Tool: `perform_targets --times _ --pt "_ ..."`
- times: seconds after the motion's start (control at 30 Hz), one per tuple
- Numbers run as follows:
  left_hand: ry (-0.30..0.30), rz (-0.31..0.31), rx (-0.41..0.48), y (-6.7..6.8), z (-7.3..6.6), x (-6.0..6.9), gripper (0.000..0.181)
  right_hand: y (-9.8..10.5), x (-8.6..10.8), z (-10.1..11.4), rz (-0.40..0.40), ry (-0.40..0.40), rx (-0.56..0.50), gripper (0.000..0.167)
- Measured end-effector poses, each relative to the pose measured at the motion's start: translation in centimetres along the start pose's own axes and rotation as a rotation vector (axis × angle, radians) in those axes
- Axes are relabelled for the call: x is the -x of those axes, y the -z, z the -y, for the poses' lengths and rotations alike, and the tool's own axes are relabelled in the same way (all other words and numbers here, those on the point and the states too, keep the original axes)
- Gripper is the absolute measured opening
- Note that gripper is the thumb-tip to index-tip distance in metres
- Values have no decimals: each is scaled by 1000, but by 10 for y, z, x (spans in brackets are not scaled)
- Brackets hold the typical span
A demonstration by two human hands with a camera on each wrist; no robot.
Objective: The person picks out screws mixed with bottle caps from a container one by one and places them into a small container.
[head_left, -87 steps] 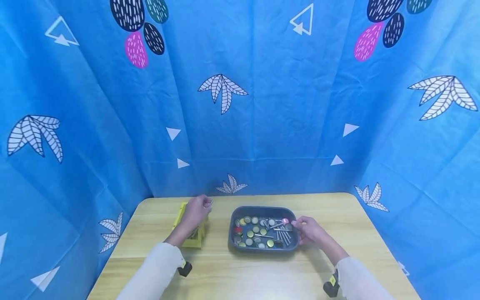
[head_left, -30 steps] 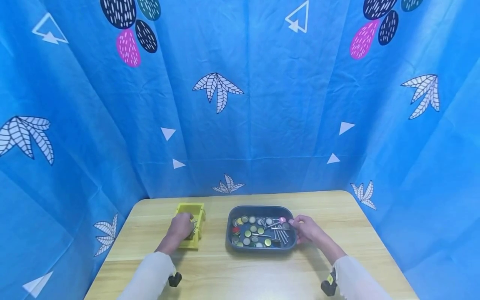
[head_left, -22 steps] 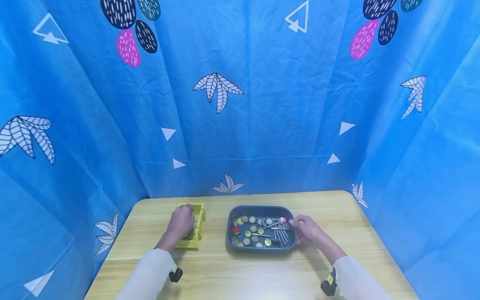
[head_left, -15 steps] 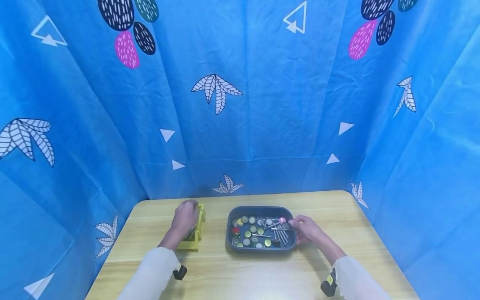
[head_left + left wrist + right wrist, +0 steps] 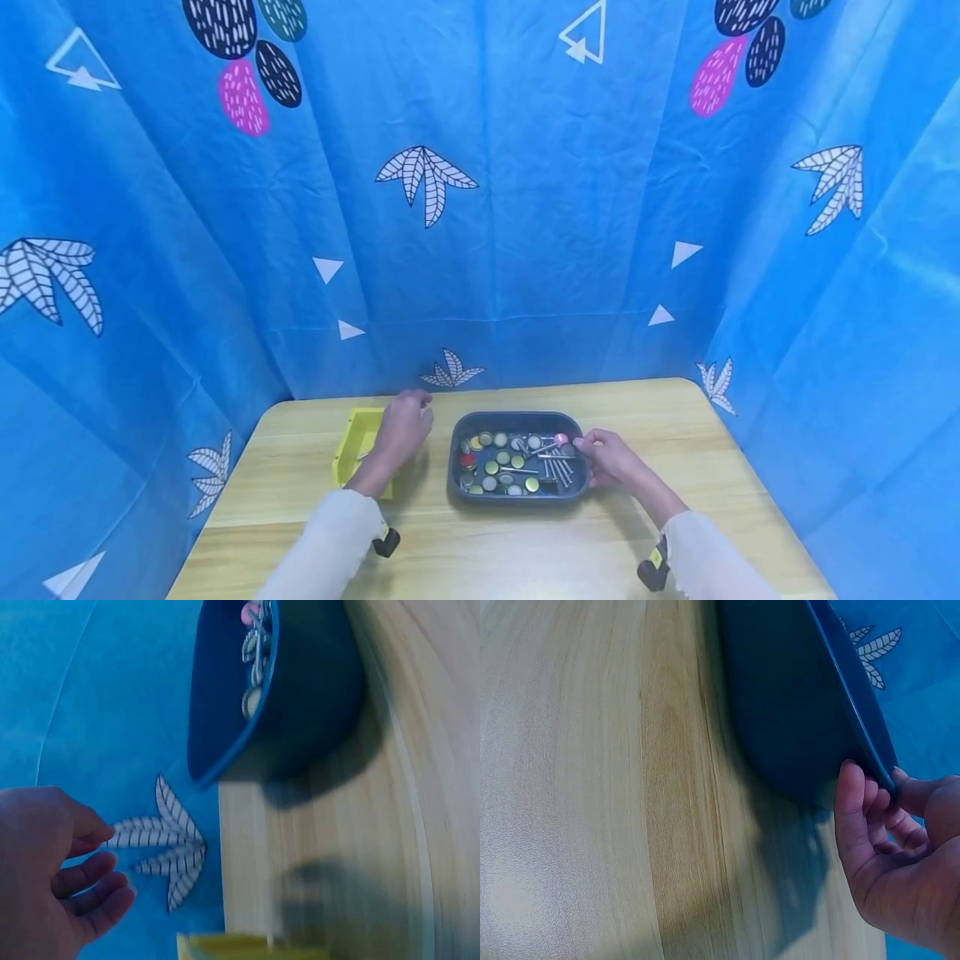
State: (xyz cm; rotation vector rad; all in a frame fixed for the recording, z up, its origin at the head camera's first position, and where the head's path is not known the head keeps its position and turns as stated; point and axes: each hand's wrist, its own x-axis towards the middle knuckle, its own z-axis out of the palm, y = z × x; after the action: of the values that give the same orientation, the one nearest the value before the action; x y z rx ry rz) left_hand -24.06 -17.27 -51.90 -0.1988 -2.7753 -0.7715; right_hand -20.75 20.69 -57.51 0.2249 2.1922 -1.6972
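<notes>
My left hand (image 5: 403, 427) is raised over the right side of the yellow box (image 5: 347, 454). In the left wrist view, this left hand (image 5: 45, 870) has loosely bent fingers, and I see nothing between them. A metal nail (image 5: 363, 456) shows inside the box, partly hidden by the hand. My right hand (image 5: 611, 457) grips the right end of the dark blue-grey tray (image 5: 517, 498), thumb over the rim and fingers outside, as the right wrist view shows. Several bottle caps (image 5: 491, 468) and nails (image 5: 558, 468) lie in the tray.
The wooden table (image 5: 480, 550) carries both containers, with a gap between box and tray. Behind and at both sides hangs a blue patterned curtain (image 5: 480, 250). Among the caps are a red cap (image 5: 468, 460) and a pink cap (image 5: 561, 439).
My left hand was down in the yellow box, then rose and moved right over its edge. Earlier it held a thin metal piece there. The right hand keeps its grip on the tray.
</notes>
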Motion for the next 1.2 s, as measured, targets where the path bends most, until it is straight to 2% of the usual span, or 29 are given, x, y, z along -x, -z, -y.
perform_targets --times 0.13,0.37,0.53,0.73,0.9,1.0,1.2 --pt "-52 28 3 -12 -18 -1 26 -1 -1 0 -3 -4 -12 25" --pt "-159 116 52 -33 -51 -2 26 0 -2 -1 -3 -5 -15 26" --pt "-257 141 19 -49 -73 -1 23 -1 -1 1 1 1 0 25" --pt "-251 229 -12 -65 -97 -1 25 -1 0 1 -14 -5 22 24" --pt "-257 299 -17 -81 -111 -2 25 0 0 0 -24 -13 20 23" --pt "-276 321 -22 -95 -116 -2 25 0 1 0 -28 -13 23 22" --pt "-343 348 -124 -117 -128 -1 21 0 2 0 -21 -10 14 24"
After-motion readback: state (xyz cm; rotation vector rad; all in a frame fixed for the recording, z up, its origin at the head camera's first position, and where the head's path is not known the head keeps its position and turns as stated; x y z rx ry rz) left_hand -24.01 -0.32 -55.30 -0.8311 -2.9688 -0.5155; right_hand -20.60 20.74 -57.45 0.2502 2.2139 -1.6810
